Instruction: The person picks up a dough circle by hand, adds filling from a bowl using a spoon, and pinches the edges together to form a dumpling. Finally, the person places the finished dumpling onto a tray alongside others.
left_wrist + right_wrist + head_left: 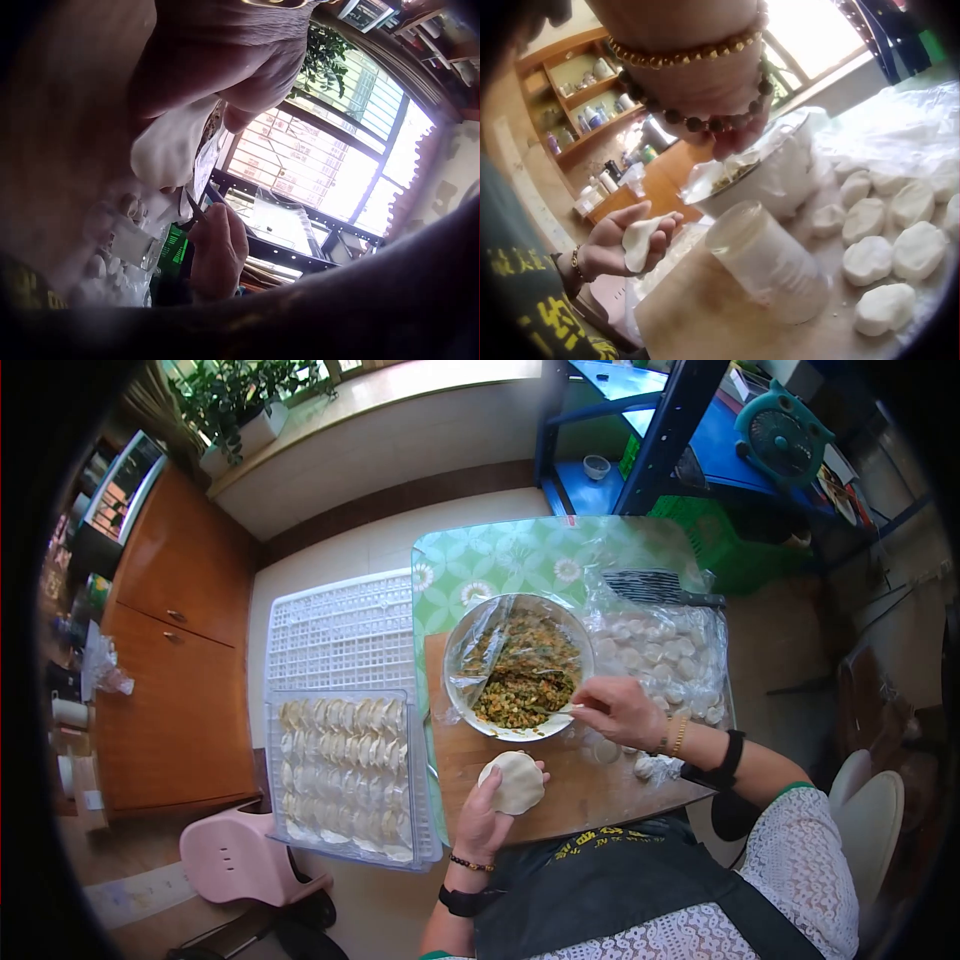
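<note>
My left hand [482, 822] holds a round, flat dough wrapper [518, 784] across its palm and fingers, the thumb over the near edge. In the right wrist view the wrapper [640, 241] sags between thumb and fingers. My right hand [622, 712] is at the right rim of a white bowl [452, 680] of chopped green and orange filling [510, 705], partly covered by plastic film. It pinches a slim utensil [196, 210] whose working end is hidden; I cannot tell its kind. Several flattened dough pieces [883, 307] lie right of the bowl.
A clear cup [769, 262] stands on the wooden board [590, 800]. A cleaver [650, 588] lies on plastic sheeting behind the dough pieces. At the left, a clear tray [412, 790] holds rows of filled dumplings beside a white rack [340, 620] and a pink stool [225, 860].
</note>
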Action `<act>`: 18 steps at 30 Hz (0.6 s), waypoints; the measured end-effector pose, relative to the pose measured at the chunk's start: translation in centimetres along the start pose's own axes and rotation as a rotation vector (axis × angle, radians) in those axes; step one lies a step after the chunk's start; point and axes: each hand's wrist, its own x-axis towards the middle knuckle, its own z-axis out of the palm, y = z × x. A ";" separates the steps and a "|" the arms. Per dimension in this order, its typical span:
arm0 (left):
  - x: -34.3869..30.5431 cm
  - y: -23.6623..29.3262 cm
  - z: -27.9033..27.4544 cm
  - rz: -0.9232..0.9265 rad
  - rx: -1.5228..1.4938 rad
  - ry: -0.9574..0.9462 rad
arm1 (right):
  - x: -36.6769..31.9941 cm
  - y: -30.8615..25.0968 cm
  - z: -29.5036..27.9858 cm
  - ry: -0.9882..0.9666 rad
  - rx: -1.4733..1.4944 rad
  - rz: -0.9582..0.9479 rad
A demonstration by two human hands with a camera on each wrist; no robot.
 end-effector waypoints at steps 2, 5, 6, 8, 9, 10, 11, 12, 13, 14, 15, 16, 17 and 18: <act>-0.8 0.4 0.7 0.016 0.029 0.006 | 0.4 -1.0 0.8 0.019 0.057 -0.014; -1.7 1.1 0.5 0.042 0.095 0.019 | 0.6 -0.6 2.6 0.093 0.082 -0.151; -2.0 1.5 0.3 0.051 0.121 0.021 | 0.7 -0.2 2.8 0.071 0.023 -0.162; -2.7 2.9 0.2 0.066 0.117 0.024 | 0.9 0.4 2.9 0.026 -0.097 -0.181; -3.0 3.5 0.2 0.076 0.114 0.026 | 1.0 0.3 2.6 -0.017 -0.084 -0.130; -3.2 4.0 0.3 0.087 0.109 0.014 | 0.9 0.1 2.2 -0.020 -0.100 -0.151; -3.4 4.5 0.4 0.096 0.105 0.002 | 0.6 -0.2 1.8 -0.022 -0.115 -0.170; -3.7 4.9 0.5 0.106 0.101 -0.009 | 0.5 -0.8 1.5 -0.024 -0.129 -0.190; -3.8 4.8 0.4 0.101 0.090 -0.019 | 0.5 -1.4 1.1 0.006 -0.152 -0.233; -3.8 4.5 0.3 0.085 0.088 -0.021 | 0.3 -2.1 0.6 0.035 -0.175 -0.276; -3.8 4.0 0.2 0.067 0.085 -0.023 | 0.2 -2.7 0.3 0.063 -0.198 -0.316; -3.8 3.4 0.3 0.046 0.083 -0.024 | 0.1 -2.8 0.6 0.019 -0.240 -0.322; -3.7 2.8 0.3 0.017 0.054 -0.036 | 0.2 -2.8 1.1 -0.021 -0.283 -0.326; -3.6 2.3 0.5 -0.011 0.026 -0.049 | 0.4 -2.9 1.6 -0.060 -0.328 -0.331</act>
